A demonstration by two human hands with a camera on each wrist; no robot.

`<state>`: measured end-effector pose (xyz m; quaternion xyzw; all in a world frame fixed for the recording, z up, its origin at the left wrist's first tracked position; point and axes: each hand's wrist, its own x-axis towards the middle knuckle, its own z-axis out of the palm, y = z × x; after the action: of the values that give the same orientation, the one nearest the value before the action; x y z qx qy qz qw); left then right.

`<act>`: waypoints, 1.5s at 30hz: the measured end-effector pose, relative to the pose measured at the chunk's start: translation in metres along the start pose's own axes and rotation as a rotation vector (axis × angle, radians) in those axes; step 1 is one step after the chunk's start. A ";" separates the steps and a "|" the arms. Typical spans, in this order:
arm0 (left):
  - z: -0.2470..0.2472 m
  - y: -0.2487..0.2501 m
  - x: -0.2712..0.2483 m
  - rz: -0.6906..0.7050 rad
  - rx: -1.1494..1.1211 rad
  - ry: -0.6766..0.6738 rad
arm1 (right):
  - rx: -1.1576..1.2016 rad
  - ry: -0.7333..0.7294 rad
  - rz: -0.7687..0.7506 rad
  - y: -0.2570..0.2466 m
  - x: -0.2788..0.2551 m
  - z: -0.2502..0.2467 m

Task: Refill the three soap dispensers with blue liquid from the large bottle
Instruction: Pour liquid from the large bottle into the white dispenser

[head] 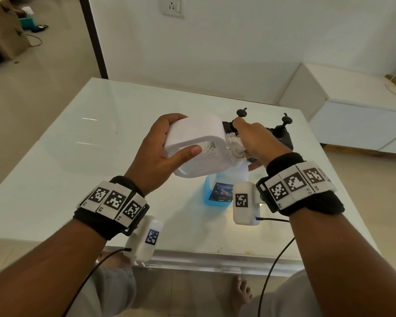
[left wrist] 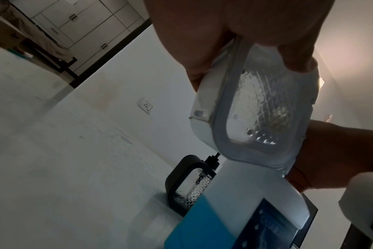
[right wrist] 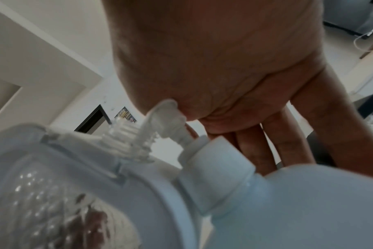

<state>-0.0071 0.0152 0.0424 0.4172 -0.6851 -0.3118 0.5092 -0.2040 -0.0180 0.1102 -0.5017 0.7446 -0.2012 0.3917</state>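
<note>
Head view first: our left hand (head: 157,154) wraps fingers and thumb round the white soap dispenser (head: 197,143), holding it tipped on its side above the desk (head: 78,145), its clear patterned window facing us. Our right hand (head: 253,139), at 3 o'clock of it, closes on the white pump head (head: 236,148) at the dispenser's neck; we cannot tell how tightly. Just below, at 6 o'clock, stands the large bottle (head: 217,191), blue liquid low inside, white cap on, dark label toward us. Two black soap dispensers (head: 284,131) stand at 1 o'clock behind the right hand, pumps upright. From the left wrist, the white dispenser's window (left wrist: 264,107) looks clear, without blue.
</note>
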 end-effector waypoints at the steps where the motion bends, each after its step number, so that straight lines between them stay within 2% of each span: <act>1: 0.000 0.000 0.000 0.003 -0.001 0.005 | -0.020 0.016 0.000 0.000 0.000 0.001; 6: -0.002 0.000 0.001 0.025 0.011 0.007 | -0.121 0.103 -0.024 0.001 0.003 0.006; 15: -0.003 -0.001 0.002 0.072 0.082 0.016 | -0.016 0.035 -0.038 0.001 0.001 0.000; 25: 0.000 -0.003 0.003 0.059 0.078 0.019 | -0.102 0.115 -0.057 0.005 0.002 0.003; 33: -0.003 -0.005 0.004 0.084 0.108 0.002 | -0.031 0.034 -0.040 0.000 -0.001 0.001; 45: -0.002 -0.006 0.005 0.094 0.099 0.035 | -0.121 0.117 -0.059 0.003 0.003 0.005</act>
<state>-0.0045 0.0080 0.0403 0.4146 -0.7094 -0.2460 0.5141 -0.2028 -0.0191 0.1043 -0.5335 0.7618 -0.1963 0.3105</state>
